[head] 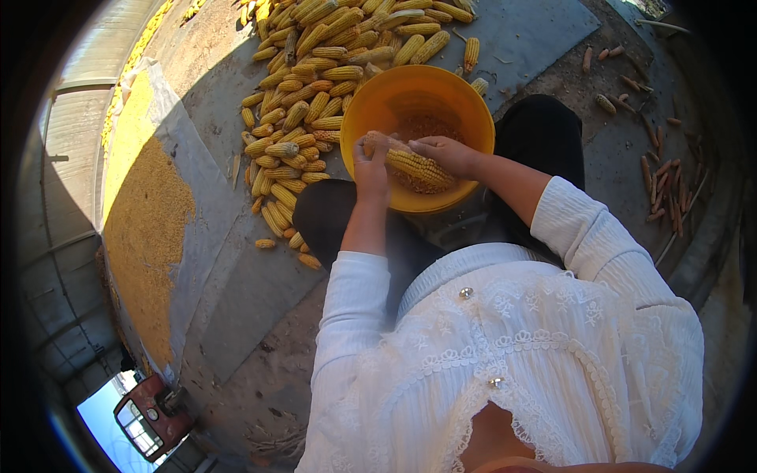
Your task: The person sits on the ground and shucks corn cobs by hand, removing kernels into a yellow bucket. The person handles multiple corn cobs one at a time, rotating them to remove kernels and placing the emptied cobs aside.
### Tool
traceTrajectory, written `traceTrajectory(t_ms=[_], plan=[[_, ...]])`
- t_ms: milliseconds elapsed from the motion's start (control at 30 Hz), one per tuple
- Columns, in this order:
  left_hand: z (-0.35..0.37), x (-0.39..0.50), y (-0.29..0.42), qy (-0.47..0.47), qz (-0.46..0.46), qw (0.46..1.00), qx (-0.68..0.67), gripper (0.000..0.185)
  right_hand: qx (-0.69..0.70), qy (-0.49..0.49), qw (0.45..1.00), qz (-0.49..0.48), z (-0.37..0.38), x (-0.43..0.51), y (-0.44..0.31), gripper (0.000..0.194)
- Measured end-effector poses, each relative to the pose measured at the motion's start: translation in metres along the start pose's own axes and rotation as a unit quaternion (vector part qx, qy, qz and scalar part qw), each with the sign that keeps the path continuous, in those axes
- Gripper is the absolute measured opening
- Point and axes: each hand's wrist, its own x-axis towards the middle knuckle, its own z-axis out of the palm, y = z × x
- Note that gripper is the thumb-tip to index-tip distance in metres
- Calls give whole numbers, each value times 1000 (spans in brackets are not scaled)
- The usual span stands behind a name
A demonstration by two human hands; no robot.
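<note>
A round yellow plastic bucket (482, 106) stands between my knees, with loose reddish-brown bits and kernels (430, 125) in its bottom. Over its mouth, my right hand (446, 155) grips a yellow ear of corn (419, 167), which slants down to the right. My left hand (371, 168) has its fingers around a reddish bare cob (378, 140) at the ear's upper left. Blur hides whether this cob is a separate piece or the ear's own stripped end. Both hands are close together, inside the rim's outline.
A heap of husked corn ears (319, 88) lies beyond and left of the bucket. Bare cobs (668, 189) are scattered at right. Loose kernels (148, 201) cover a pale sheet (216, 219) on the left. A red vehicle (154, 417) stands at the lower left.
</note>
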Motion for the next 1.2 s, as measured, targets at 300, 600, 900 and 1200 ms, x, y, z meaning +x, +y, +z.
traceTrajectory(t_ms=[300,600,900,1200], plan=[[-1,0,3,14,-12,1000,6,28,-16,17,999,44,-1,2,-1,49],[0,0,4,20,-2,1000,-2,29,46,-26,998,35,-5,1,-2,56],[0,0,2,10,10,999,41,30,-137,23,990,-19,3,-2,3,54],[-1,0,-1,4,12,997,71,30,-69,27,997,13,3,1,6,55]])
